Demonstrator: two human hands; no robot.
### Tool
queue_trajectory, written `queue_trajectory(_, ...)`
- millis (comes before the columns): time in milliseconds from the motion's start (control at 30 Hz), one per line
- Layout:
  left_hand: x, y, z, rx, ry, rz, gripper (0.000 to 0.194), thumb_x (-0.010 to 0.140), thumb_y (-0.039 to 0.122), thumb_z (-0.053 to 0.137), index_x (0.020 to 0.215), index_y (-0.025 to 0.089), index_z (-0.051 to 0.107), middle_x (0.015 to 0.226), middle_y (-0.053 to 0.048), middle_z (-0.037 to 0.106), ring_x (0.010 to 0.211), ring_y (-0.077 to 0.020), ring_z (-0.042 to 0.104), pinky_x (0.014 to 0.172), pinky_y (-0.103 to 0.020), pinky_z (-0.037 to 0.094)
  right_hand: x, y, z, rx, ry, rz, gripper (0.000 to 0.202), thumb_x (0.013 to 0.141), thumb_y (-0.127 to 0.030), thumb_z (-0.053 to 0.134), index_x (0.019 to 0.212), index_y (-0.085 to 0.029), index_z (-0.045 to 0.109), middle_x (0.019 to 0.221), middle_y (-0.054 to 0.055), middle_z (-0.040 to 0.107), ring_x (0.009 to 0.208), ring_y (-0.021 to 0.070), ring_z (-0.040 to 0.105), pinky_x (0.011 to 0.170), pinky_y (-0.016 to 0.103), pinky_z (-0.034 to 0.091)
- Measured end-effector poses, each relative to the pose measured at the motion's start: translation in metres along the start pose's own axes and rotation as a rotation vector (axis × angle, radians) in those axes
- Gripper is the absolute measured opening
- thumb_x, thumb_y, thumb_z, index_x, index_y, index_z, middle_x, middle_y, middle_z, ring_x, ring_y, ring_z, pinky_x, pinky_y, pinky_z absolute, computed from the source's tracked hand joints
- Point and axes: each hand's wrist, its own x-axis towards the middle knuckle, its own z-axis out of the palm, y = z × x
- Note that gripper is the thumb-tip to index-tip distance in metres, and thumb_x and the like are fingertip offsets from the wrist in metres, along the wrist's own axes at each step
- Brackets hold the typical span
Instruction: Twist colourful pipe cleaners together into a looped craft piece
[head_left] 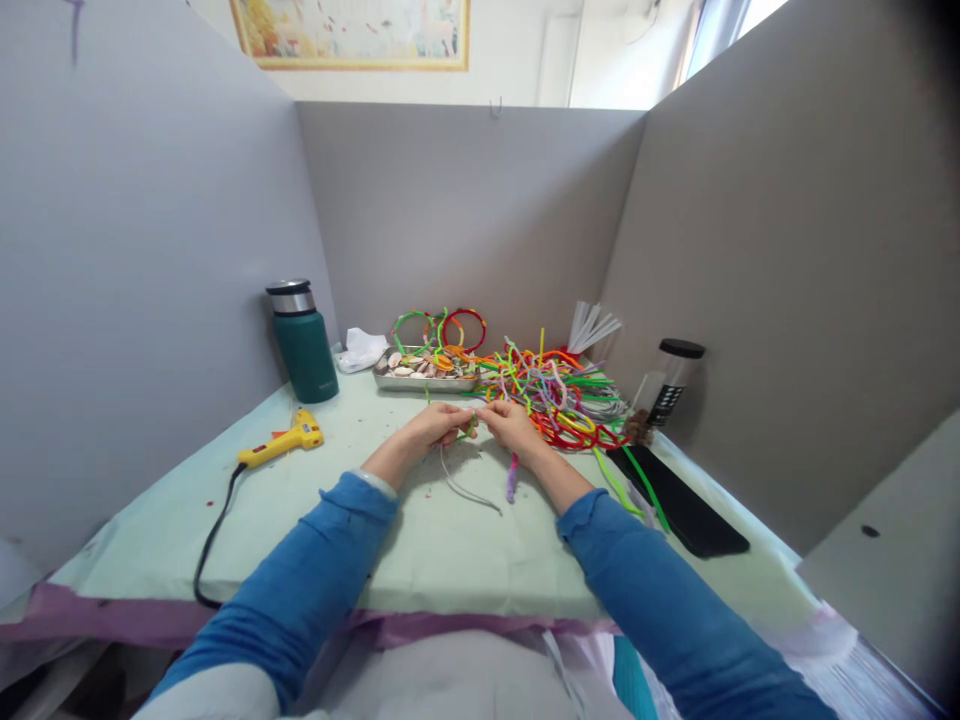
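Note:
Above the middle of the table, my left hand and my right hand meet at the fingertips. Both are closed in a pinch. Between them is a green pipe cleaner, its end bent below my left fingers. A thin grey strand hangs or lies under my hands, curving toward the front. A short purple and pink fuzzy piece is just below my right hand. The fingers partly hide what is pinched.
A metal tray of shells and a heap of colourful pipe cleaners lie behind my hands. A yellow glue gun and green bottle are left. A black slab and clear jar are right. Grey partitions surround the table.

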Motion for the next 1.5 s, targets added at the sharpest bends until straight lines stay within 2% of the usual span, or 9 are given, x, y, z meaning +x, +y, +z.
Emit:
queue_trajectory(100,0.001,0.000,0.000,0.124,0.004,0.054,0.021,0.069,0.026,0.058,0.081,0.009,0.062,0.062,-0.001,0.057,0.037,-0.0031,0.034,0.038,-0.020,0.029,0.001,0.000,-0.001,-0.017,0.030,0.009,0.032,0.066,-0.047,0.062,0.065,-0.016,0.052,0.042,-0.008,0.035,0.037,0.0043,0.025,0.038,0.021,0.018)
queue_trajectory(167,0.002,-0.002,0.000,0.239,0.037,0.093,0.024,0.066,0.019,0.056,0.087,0.011,0.062,0.063,0.000,0.057,0.038,-0.0041,0.038,0.040,-0.020,0.031,0.001,-0.001,-0.001,-0.016,0.038,0.015,0.032,0.066,-0.047,0.062,0.064,-0.016,0.051,0.041,-0.008,0.035,0.037,0.0044,0.025,0.038,0.021,0.017)
queue_trajectory(400,0.011,-0.012,-0.001,0.673,0.302,0.283,0.023,0.067,0.023,0.054,0.082,0.014,0.068,0.064,0.001,0.060,0.050,-0.0074,0.042,0.052,-0.020,0.033,0.000,-0.002,0.002,0.036,0.015,0.032,0.033,0.064,-0.047,0.063,0.065,-0.017,0.050,0.042,-0.009,0.034,0.037,0.0044,0.024,0.038,0.021,0.016)
queue_trajectory(600,0.009,-0.010,0.000,0.843,0.330,0.408,0.017,0.068,0.024,0.057,0.078,0.017,0.069,0.071,-0.001,0.065,0.057,-0.0102,0.045,0.057,-0.021,0.032,0.001,-0.001,0.002,0.018,0.019,0.026,0.034,0.065,-0.049,0.062,0.064,-0.017,0.049,0.041,-0.009,0.033,0.037,0.0046,0.024,0.038,0.021,0.017)
queue_trajectory(833,0.004,-0.005,0.003,0.812,0.368,0.423,0.017,0.070,0.024,0.060,0.084,0.018,0.068,0.073,-0.002,0.065,0.060,-0.0109,0.046,0.058,-0.020,0.031,0.001,-0.002,0.002,-0.001,0.022,0.019,0.036,0.066,-0.050,0.061,0.062,-0.017,0.048,0.041,-0.008,0.033,0.037,0.0046,0.024,0.038,0.021,0.016)
queue_trajectory(1067,0.008,-0.009,0.002,0.728,0.363,0.414,0.022,0.072,0.035,0.059,0.079,0.015,0.067,0.067,-0.002,0.064,0.057,-0.0093,0.046,0.055,-0.019,0.031,0.001,-0.002,0.001,-0.008,0.020,0.019,0.034,0.066,-0.049,0.061,0.063,-0.016,0.051,0.042,-0.008,0.033,0.038,0.0046,0.024,0.039,0.021,0.016)
queue_trajectory(1200,0.007,-0.006,0.002,0.585,0.345,0.313,0.029,0.072,0.041,0.058,0.070,0.014,0.066,0.061,-0.002,0.063,0.054,-0.0093,0.048,0.052,-0.019,0.032,0.000,-0.001,0.002,0.001,-0.006,0.013,0.033,0.068,-0.048,0.060,0.066,-0.016,0.053,0.043,-0.008,0.033,0.038,0.0046,0.023,0.038,0.021,0.015)
queue_trajectory(1333,0.003,0.001,0.003,0.423,0.316,0.157,0.036,0.068,0.048,0.059,0.062,0.013,0.063,0.054,-0.001,0.059,0.043,-0.0068,0.040,0.045,-0.020,0.030,0.000,0.001,0.002,-0.033,-0.013,-0.016,0.033,0.069,-0.048,0.058,0.065,-0.016,0.052,0.043,-0.008,0.033,0.039,0.0050,0.024,0.039,0.021,0.018)
queue_trajectory(1500,0.002,0.000,0.002,0.141,0.264,0.029,0.039,0.061,0.049,0.065,0.066,0.011,0.062,0.057,-0.003,0.060,0.039,-0.0052,0.038,0.040,-0.021,0.029,-0.002,0.000,0.002,-0.072,-0.032,-0.043,0.034,0.070,-0.050,0.057,0.064,-0.017,0.050,0.044,-0.006,0.037,0.041,0.0056,0.027,0.040,0.021,0.020)
